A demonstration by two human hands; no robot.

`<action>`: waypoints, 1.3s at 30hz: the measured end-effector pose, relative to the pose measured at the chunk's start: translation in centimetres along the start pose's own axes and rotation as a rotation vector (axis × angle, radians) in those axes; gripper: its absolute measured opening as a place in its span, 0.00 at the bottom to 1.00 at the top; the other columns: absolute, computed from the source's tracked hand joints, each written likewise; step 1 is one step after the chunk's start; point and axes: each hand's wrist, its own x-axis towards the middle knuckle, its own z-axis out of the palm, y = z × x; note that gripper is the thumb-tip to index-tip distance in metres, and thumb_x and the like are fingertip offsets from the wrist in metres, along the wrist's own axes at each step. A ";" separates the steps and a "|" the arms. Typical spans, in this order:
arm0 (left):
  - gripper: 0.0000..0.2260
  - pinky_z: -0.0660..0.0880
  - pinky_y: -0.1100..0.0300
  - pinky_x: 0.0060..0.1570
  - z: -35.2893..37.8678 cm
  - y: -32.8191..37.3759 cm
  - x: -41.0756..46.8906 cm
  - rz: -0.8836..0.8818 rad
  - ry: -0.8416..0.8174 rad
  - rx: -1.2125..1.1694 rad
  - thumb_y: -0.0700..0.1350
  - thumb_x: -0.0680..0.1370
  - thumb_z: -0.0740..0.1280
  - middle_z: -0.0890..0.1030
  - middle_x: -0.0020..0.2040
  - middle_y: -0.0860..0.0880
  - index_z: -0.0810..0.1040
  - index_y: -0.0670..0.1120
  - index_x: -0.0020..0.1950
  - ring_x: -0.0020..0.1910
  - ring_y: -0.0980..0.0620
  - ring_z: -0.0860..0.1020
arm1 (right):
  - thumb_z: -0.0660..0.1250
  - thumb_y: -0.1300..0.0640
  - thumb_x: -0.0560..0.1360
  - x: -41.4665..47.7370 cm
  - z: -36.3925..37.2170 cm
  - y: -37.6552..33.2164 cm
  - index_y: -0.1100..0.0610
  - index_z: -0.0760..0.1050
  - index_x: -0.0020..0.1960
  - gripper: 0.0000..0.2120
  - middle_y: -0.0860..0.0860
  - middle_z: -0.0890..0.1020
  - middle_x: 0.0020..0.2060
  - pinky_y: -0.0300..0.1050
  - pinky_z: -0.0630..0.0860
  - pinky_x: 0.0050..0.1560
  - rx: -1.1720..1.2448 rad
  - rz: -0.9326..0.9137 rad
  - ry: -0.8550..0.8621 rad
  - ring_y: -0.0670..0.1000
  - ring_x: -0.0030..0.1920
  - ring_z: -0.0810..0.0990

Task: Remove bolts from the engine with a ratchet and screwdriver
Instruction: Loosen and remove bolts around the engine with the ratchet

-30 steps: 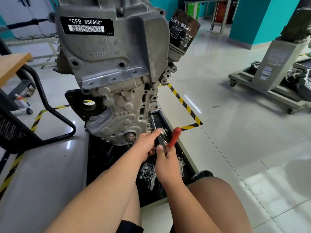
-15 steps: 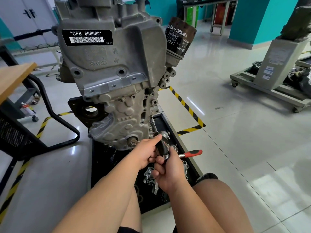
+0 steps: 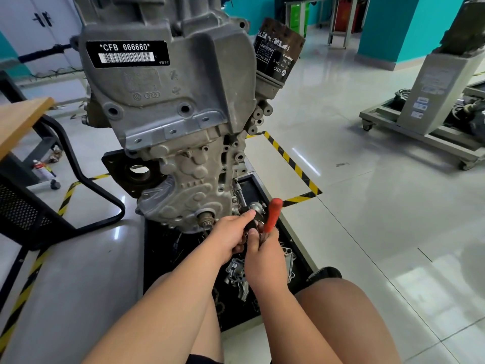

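- Right hand (image 3: 265, 254): fingers grip the red-handled steel ratchet (image 3: 273, 215), handle pointing up.
- Left hand (image 3: 231, 233): fingers clasp its dark head beside the grey cast-metal engine (image 3: 168, 122).

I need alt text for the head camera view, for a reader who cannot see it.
A person's two hands hold a red-handled ratchet against the lower part of a grey engine: the right hand grips the handle, the left hand holds the tool near its head.
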 end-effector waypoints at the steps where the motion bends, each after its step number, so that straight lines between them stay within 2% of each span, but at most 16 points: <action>1: 0.14 0.59 0.67 0.20 0.0 0.0 0.0 -0.004 -0.011 -0.002 0.55 0.77 0.68 0.68 0.28 0.50 0.80 0.44 0.44 0.19 0.57 0.64 | 0.56 0.46 0.81 0.0 0.1 0.0 0.46 0.65 0.56 0.06 0.41 0.79 0.43 0.50 0.76 0.47 0.069 0.008 0.006 0.49 0.46 0.80; 3: 0.13 0.59 0.66 0.21 -0.1 0.0 0.0 -0.007 -0.029 -0.017 0.55 0.77 0.68 0.67 0.28 0.50 0.81 0.45 0.45 0.20 0.56 0.63 | 0.56 0.48 0.81 0.1 0.3 0.0 0.50 0.70 0.57 0.08 0.43 0.80 0.44 0.47 0.73 0.46 0.190 0.023 0.019 0.45 0.45 0.80; 5: 0.12 0.57 0.67 0.20 -0.3 0.1 -0.1 -0.006 -0.038 -0.049 0.54 0.78 0.67 0.65 0.25 0.52 0.79 0.45 0.45 0.20 0.57 0.62 | 0.56 0.49 0.82 0.2 0.5 -0.2 0.54 0.72 0.49 0.10 0.45 0.78 0.36 0.44 0.70 0.41 0.322 0.086 0.034 0.46 0.36 0.76; 8: 0.11 0.55 0.68 0.20 -0.3 0.2 -0.4 -0.026 -0.074 -0.093 0.53 0.80 0.65 0.62 0.22 0.54 0.73 0.46 0.43 0.19 0.57 0.59 | 0.55 0.48 0.82 0.4 0.2 -0.5 0.57 0.73 0.39 0.19 0.50 0.72 0.25 0.45 0.67 0.28 0.574 0.305 0.010 0.50 0.24 0.68; 10: 0.12 0.55 0.68 0.20 -0.2 0.1 -0.6 -0.040 -0.109 -0.073 0.54 0.80 0.64 0.62 0.22 0.55 0.74 0.45 0.46 0.19 0.57 0.59 | 0.54 0.47 0.82 0.5 -0.2 -0.9 0.58 0.75 0.40 0.20 0.51 0.70 0.23 0.41 0.64 0.23 0.774 0.443 -0.048 0.49 0.20 0.65; 13: 0.15 0.55 0.69 0.19 0.0 0.0 -0.8 -0.034 -0.139 -0.046 0.55 0.81 0.62 0.65 0.21 0.54 0.80 0.45 0.47 0.18 0.58 0.60 | 0.54 0.45 0.82 0.5 -0.5 -1.4 0.55 0.77 0.50 0.18 0.49 0.68 0.21 0.38 0.60 0.20 1.049 0.585 -0.153 0.46 0.18 0.62; 15: 0.15 0.55 0.69 0.19 0.1 0.0 -0.8 -0.020 -0.138 -0.061 0.54 0.81 0.63 0.64 0.21 0.53 0.80 0.44 0.45 0.18 0.57 0.60 | 0.54 0.43 0.82 0.6 -0.7 -1.6 0.55 0.75 0.51 0.18 0.48 0.65 0.21 0.37 0.58 0.18 1.225 0.659 -0.208 0.45 0.17 0.59; 19: 0.15 0.54 0.68 0.19 0.2 0.1 -1.0 0.000 -0.095 -0.047 0.54 0.80 0.64 0.62 0.21 0.53 0.75 0.45 0.39 0.18 0.56 0.60 | 0.53 0.41 0.81 0.8 -1.2 -1.7 0.58 0.70 0.39 0.24 0.47 0.64 0.21 0.35 0.56 0.16 1.442 0.778 -0.300 0.45 0.16 0.56; 22: 0.16 0.55 0.67 0.19 0.3 0.1 -1.0 0.011 -0.074 -0.036 0.55 0.79 0.65 0.63 0.21 0.53 0.76 0.45 0.39 0.20 0.54 0.61 | 0.53 0.40 0.81 0.9 -1.2 -1.5 0.60 0.70 0.37 0.26 0.47 0.65 0.21 0.35 0.58 0.16 1.482 0.803 -0.337 0.45 0.15 0.57; 26: 0.14 0.56 0.67 0.19 0.4 -0.1 -0.8 0.049 -0.039 -0.049 0.54 0.78 0.67 0.64 0.20 0.54 0.74 0.46 0.39 0.19 0.56 0.60 | 0.53 0.38 0.81 0.7 -1.0 -1.3 0.60 0.74 0.43 0.26 0.49 0.66 0.22 0.37 0.59 0.19 1.263 0.736 -0.279 0.46 0.18 0.57; 30: 0.14 0.58 0.65 0.20 0.3 -0.4 -0.6 0.068 -0.023 -0.053 0.54 0.77 0.69 0.66 0.20 0.55 0.73 0.47 0.37 0.19 0.56 0.61 | 0.55 0.42 0.81 0.2 -1.0 -0.9 0.61 0.73 0.42 0.23 0.50 0.70 0.25 0.41 0.64 0.25 0.773 0.510 -0.115 0.48 0.21 0.65; 32: 0.15 0.60 0.64 0.24 0.3 -0.4 -0.4 0.068 0.004 -0.028 0.56 0.75 0.70 0.67 0.22 0.55 0.73 0.49 0.36 0.22 0.55 0.64 | 0.58 0.43 0.80 -0.2 -1.2 -1.0 0.60 0.73 0.49 0.19 0.48 0.78 0.33 0.41 0.70 0.33 0.436 0.317 -0.031 0.47 0.31 0.76; 34: 0.14 0.61 0.63 0.27 0.2 -0.4 -0.2 0.068 0.023 -0.005 0.57 0.75 0.70 0.70 0.27 0.52 0.75 0.49 0.37 0.25 0.54 0.66 | 0.59 0.44 0.79 -0.5 -1.5 -0.9 0.54 0.68 0.62 0.17 0.47 0.80 0.46 0.44 0.71 0.42 0.061 0.093 -0.001 0.50 0.47 0.81; 36: 0.15 0.61 0.63 0.26 0.2 -0.5 -0.1 0.063 0.015 -0.010 0.57 0.75 0.69 0.71 0.29 0.49 0.76 0.47 0.38 0.24 0.54 0.67 | 0.59 0.44 0.79 -0.8 -1.8 -0.9 0.46 0.58 0.65 0.18 0.44 0.78 0.45 0.45 0.70 0.40 -0.227 -0.068 -0.047 0.51 0.46 0.81; 39: 0.15 0.60 0.64 0.23 0.2 -0.6 0.1 0.069 0.013 -0.023 0.56 0.76 0.69 0.69 0.25 0.50 0.75 0.45 0.37 0.20 0.54 0.66 | 0.59 0.46 0.79 -0.9 -1.7 -0.8 0.37 0.50 0.64 0.21 0.41 0.76 0.40 0.43 0.69 0.34 -0.242 -0.101 -0.088 0.49 0.38 0.80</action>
